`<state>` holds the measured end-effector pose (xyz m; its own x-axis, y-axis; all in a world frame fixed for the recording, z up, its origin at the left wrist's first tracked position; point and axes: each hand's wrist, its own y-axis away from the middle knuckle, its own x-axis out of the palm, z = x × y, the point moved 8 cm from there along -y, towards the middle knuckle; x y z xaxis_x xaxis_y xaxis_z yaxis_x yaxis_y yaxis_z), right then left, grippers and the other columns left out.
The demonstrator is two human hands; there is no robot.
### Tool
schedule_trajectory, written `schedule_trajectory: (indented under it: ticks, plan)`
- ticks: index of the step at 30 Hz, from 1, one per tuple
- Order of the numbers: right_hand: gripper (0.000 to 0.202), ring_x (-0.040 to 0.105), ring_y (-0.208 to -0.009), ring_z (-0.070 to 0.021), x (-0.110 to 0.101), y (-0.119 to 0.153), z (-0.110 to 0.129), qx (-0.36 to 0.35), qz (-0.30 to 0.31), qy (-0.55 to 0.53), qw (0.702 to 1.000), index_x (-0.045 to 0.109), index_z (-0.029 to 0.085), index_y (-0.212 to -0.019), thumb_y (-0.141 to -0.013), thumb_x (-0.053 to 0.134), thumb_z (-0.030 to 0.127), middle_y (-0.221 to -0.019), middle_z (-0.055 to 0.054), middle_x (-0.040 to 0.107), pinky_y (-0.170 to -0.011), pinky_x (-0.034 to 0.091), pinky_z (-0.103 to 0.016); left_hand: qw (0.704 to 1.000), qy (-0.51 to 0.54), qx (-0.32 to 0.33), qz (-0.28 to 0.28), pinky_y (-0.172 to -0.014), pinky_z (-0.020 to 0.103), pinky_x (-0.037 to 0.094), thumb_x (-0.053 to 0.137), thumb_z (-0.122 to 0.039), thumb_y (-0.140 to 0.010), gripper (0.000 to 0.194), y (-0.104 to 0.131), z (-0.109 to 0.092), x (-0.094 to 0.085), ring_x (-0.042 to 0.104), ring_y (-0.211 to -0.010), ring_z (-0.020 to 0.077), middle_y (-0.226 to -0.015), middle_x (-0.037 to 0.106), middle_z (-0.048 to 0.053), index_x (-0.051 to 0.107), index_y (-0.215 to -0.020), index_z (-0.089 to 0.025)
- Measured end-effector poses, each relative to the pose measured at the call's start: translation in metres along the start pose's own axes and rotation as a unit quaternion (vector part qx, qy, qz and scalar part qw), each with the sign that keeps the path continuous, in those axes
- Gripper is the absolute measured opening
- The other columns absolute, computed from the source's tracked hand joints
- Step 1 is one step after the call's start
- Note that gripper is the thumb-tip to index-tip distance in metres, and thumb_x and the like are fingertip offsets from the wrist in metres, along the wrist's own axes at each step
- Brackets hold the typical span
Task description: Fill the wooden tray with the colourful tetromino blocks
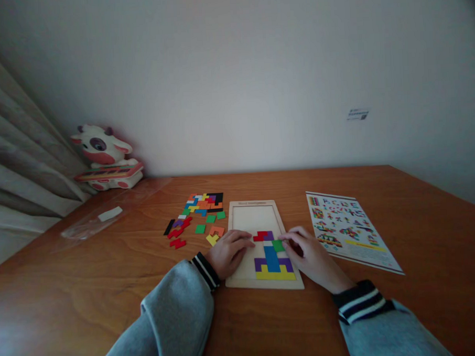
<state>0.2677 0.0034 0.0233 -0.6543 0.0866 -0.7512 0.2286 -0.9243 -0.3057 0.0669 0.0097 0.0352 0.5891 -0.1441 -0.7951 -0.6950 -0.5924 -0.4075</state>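
Note:
A wooden puzzle tray (pixel 250 219) lies flat in front of me. In its lower half are a blue piece (pixel 271 259), purple pieces (pixel 285 264), a yellow strip (pixel 275 275) and a red piece (pixel 259 237). My left hand (pixel 229 252) rests across the tray's left rim, fingers stretched toward the red piece and holding nothing. At the tray's right side, my right hand (pixel 307 253) has thumb and index finger pinched at the edge of a green square piece (pixel 279 245), which lies beside the blue piece. The fingertips partly cover that edge.
Left of the tray lie several loose coloured pieces (pixel 201 205), red ones (pixel 176 233) among them. A printed pattern sheet (pixel 353 230) lies on the right. Farther left are a clear plastic bag (pixel 82 230) and a cow toy with a keyboard (pixel 106 157) by the curtain (pixel 27 140).

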Motion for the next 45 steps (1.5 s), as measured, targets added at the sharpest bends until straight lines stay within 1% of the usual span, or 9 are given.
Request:
schedule_trajectory:
  ticks: [5,10,15,18,22,32,36,40,45]
  plan:
    - [0.02,0.062,-0.089,-0.021,-0.001,0.002,0.005,-0.006,0.0,0.0,1.0,0.065,0.022,-0.1,-0.095,0.047,0.029,-0.1,-0.007,0.058,-0.081,0.051,-0.037,1.0,0.002,0.003,-0.004,-0.101,0.04,0.047,0.043,-0.014,-0.095,0.029,0.0,0.0,0.0,0.055,-0.115,0.0215,-0.125,0.059,0.011,0.063,-0.116,-0.02]
    - [0.017,0.06,-0.09,-0.0229,-0.003,0.001,0.01,-0.001,-0.007,0.039,0.999,0.066,0.023,-0.096,-0.092,0.056,0.036,-0.099,-0.006,0.058,-0.082,0.05,-0.041,1.0,0.002,0.001,-0.002,-0.101,0.041,0.047,0.042,-0.016,-0.095,0.029,-0.001,0.0,0.001,0.055,-0.115,0.0221,-0.124,0.059,0.011,0.063,-0.115,-0.021]
    - [0.015,0.06,-0.089,-0.0225,-0.002,0.001,0.009,-0.009,-0.01,0.036,0.999,0.065,0.023,-0.096,-0.092,0.054,0.032,-0.098,-0.007,0.057,-0.081,0.05,-0.04,1.0,0.004,-0.003,-0.006,-0.1,0.04,0.048,0.042,-0.016,-0.095,0.029,-0.001,0.0,0.0,0.056,-0.114,0.0219,-0.124,0.059,0.011,0.063,-0.114,-0.021]
    - [0.017,0.061,-0.089,-0.0229,-0.002,0.002,0.008,-0.016,-0.012,0.033,0.999,0.066,0.024,-0.1,-0.092,0.053,0.03,-0.1,-0.007,0.057,-0.081,0.051,-0.041,1.0,0.007,0.0,-0.008,-0.1,0.04,0.048,0.042,-0.016,-0.095,0.029,-0.001,0.0,-0.001,0.056,-0.114,0.0218,-0.124,0.06,0.011,0.063,-0.114,-0.02]
    - [0.021,0.06,-0.095,-0.0237,-0.001,0.003,0.012,-0.033,-0.012,0.034,0.999,0.067,0.025,-0.106,-0.092,0.051,0.027,-0.103,-0.007,0.057,-0.086,0.051,-0.043,1.0,0.006,0.006,-0.004,-0.099,0.041,0.048,0.041,-0.016,-0.095,0.029,-0.001,-0.002,0.0,0.056,-0.113,0.0222,-0.124,0.061,0.011,0.063,-0.114,-0.02]
    - [0.017,0.059,-0.101,-0.0239,-0.001,0.005,0.015,-0.038,0.019,-0.004,0.999,0.067,0.024,-0.1,-0.09,0.053,0.025,-0.106,-0.007,0.056,-0.091,0.049,-0.043,1.0,0.009,0.02,0.009,-0.099,0.041,0.047,0.042,-0.014,-0.094,0.028,-0.002,-0.002,0.002,0.056,-0.113,0.022,-0.122,0.063,0.01,0.064,-0.11,-0.019]
    - [0.015,0.059,-0.1,-0.0238,-0.001,0.004,0.015,-0.029,0.022,-0.012,0.999,0.066,0.024,-0.098,-0.091,0.053,0.026,-0.104,-0.007,0.058,-0.09,0.049,-0.043,0.999,0.011,0.043,0.011,-0.098,0.04,0.046,0.041,-0.015,-0.094,0.028,-0.003,-0.008,-0.001,0.058,-0.11,0.0221,-0.117,0.065,0.01,0.065,-0.11,-0.019]
    - [0.018,0.059,-0.097,-0.0236,-0.003,0.003,0.018,-0.028,0.017,-0.023,0.999,0.066,0.024,-0.096,-0.095,0.05,0.031,-0.102,-0.008,0.059,-0.087,0.05,-0.042,0.998,0.019,0.06,0.028,-0.098,0.039,0.046,0.043,-0.021,-0.096,0.028,-0.006,-0.02,-0.003,0.06,-0.107,0.0218,-0.111,0.069,0.009,0.063,-0.115,-0.02]
    - [0.022,0.06,-0.094,-0.023,-0.005,0.002,0.02,-0.025,0.01,-0.029,0.999,0.066,0.024,-0.092,-0.096,0.047,0.034,-0.099,-0.008,0.06,-0.085,0.051,-0.041,0.997,0.02,0.061,0.053,-0.102,0.04,0.044,0.041,-0.025,-0.098,0.031,-0.009,-0.031,-0.002,0.059,-0.113,0.0222,-0.117,0.069,0.007,0.062,-0.12,-0.021]
